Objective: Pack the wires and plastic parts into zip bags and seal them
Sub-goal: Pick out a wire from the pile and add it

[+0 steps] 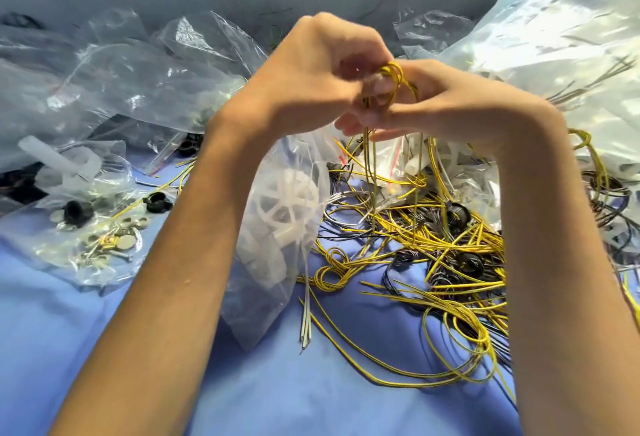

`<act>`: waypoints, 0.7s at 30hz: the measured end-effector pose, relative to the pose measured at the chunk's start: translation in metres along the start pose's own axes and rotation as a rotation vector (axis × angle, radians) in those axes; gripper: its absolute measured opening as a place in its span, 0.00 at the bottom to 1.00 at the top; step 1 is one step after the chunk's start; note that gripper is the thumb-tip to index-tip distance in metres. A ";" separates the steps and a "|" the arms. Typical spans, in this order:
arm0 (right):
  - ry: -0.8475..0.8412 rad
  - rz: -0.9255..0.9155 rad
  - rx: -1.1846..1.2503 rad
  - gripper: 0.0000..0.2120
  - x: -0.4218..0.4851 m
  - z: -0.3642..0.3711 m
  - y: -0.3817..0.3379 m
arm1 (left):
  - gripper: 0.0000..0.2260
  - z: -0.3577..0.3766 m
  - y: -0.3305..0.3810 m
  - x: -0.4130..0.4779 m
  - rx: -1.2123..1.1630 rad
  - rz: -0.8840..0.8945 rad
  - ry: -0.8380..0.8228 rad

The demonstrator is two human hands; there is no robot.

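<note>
Two bare hands raised together above a blue cloth (311, 383), forearms rising from the lower corners and converging at centre. Left hand (311, 68) curled, back toward the camera, fingers bent inward and pinched on a looped bundle of yellow wires (394, 79); right hand (450, 106) alongside and touching it, fingers closed round the same bundle, strands of which hang straight down between the wrists. Number of strands in the bundle not countable; motion blur at the fingertips. Below and right, one large loose tangle of yellow and black wires (450, 262) on the cloth, far too many to count, with two black ring-shaped parts (457, 214) lying in it. One knotted yellow coil (332, 269) just left of the tangle. Centre, between the forearms, one clear zip bag (270, 297) holding white plastic wheel parts (287, 207). Left, one clear bag of small metal discs and screws (104, 241), two black plastic parts (157, 201) near it. Further heaps of crumpled clear bags (121, 82) along the back and right, number uncertain.
</note>
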State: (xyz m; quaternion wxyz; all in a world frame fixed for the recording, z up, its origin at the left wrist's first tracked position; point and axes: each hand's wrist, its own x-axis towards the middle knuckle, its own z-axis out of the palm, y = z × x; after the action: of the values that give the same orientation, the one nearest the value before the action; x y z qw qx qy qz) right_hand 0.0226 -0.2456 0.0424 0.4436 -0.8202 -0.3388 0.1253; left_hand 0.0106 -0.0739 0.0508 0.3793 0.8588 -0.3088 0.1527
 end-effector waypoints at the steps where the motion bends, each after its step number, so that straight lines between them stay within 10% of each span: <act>1: -0.001 -0.019 0.029 0.12 0.000 0.000 0.000 | 0.04 0.000 0.001 0.000 -0.006 0.000 0.017; 9: 0.058 -0.027 0.032 0.02 -0.001 -0.006 0.007 | 0.04 -0.002 0.000 -0.001 -0.019 -0.015 0.071; 21: 0.175 -0.014 0.033 0.16 0.001 -0.006 0.004 | 0.04 -0.021 -0.013 -0.007 0.055 -0.060 0.084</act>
State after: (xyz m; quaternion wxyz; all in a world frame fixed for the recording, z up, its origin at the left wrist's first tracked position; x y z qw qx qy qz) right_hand 0.0279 -0.2501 0.0424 0.4859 -0.8182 -0.3022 0.0557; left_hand 0.0128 -0.0486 0.0537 0.3726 0.8705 -0.2626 0.1857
